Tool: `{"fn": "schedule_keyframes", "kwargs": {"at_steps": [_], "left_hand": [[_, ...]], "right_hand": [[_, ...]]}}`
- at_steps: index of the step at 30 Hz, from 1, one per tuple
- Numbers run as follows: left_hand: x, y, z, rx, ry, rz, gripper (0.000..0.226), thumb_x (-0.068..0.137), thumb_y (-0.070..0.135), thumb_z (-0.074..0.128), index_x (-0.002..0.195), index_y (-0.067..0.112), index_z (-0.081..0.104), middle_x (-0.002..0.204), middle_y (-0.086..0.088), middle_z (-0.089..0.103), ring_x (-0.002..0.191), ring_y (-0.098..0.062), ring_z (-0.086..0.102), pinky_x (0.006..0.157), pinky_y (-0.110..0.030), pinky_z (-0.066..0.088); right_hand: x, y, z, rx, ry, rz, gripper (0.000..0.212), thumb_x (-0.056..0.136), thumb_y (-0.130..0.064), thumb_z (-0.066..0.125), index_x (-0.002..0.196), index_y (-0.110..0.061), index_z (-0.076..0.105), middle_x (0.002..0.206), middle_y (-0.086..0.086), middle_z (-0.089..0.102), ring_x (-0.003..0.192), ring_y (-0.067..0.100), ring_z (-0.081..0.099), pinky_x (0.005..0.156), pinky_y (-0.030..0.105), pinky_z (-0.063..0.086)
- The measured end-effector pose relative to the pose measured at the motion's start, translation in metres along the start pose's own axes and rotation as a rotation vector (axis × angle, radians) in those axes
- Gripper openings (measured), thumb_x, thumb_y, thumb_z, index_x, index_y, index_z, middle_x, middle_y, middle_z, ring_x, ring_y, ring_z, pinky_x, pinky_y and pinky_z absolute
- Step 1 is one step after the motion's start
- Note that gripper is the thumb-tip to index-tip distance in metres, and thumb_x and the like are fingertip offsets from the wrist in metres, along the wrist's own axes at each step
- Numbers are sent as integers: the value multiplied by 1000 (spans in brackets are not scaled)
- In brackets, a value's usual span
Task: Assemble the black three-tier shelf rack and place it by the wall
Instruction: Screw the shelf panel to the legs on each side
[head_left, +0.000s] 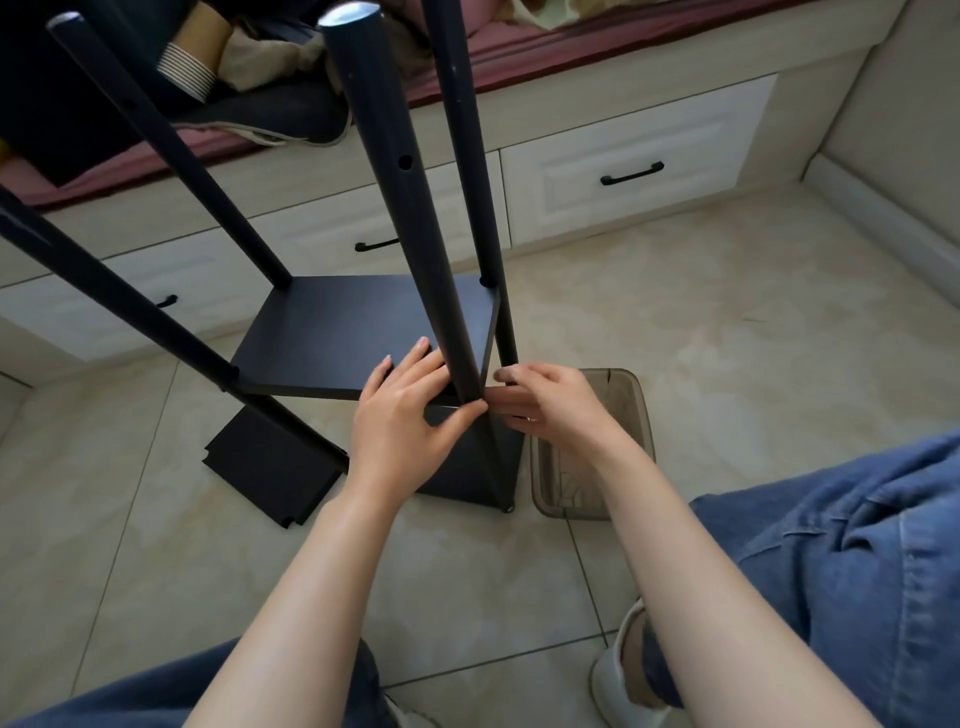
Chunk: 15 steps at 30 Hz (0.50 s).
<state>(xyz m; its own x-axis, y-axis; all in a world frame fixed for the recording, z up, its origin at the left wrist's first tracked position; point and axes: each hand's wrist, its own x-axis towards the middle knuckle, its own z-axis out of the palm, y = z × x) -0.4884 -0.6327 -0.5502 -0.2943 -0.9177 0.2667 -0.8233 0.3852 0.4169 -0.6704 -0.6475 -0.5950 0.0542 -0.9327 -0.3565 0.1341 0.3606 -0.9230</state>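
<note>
On shelf (337, 332) corner: left hand (400, 421), right hand (550, 400) (post (410, 208) between)

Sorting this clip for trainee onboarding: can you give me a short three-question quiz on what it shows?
1. True or false: the left hand touches the black shelf board beside the near pole.
2. What stands just right of the rack? A) clear brown bin B) toolbox C) chair
3. Fill in: the loose black panel lies on the ____.
Key: 1 true; 2 A; 3 floor.
</note>
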Motion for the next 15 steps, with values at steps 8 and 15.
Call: {"fn": "schedule_keyframes", "kwargs": {"at_steps": [8, 15], "left_hand": [[2, -3, 11, -78, 77, -35, 38, 90, 34, 75, 125, 21, 72, 142, 4, 60, 146, -16, 40, 121, -40, 21], [4, -4, 20, -93, 123, -24, 41, 89, 43, 67, 122, 19, 74, 141, 5, 60, 144, -16, 44, 119, -35, 21]], "right_hand": [[26, 98, -59, -116, 359, 367, 21, 100, -19, 55, 114, -6, 65, 91, 8, 75, 86, 23, 71, 84, 38, 57], [67, 153, -82, -410, 316, 449, 16, 94, -7, 55, 82, -7, 67, 102, 21, 72, 103, 38, 67, 94, 44, 53]]}}
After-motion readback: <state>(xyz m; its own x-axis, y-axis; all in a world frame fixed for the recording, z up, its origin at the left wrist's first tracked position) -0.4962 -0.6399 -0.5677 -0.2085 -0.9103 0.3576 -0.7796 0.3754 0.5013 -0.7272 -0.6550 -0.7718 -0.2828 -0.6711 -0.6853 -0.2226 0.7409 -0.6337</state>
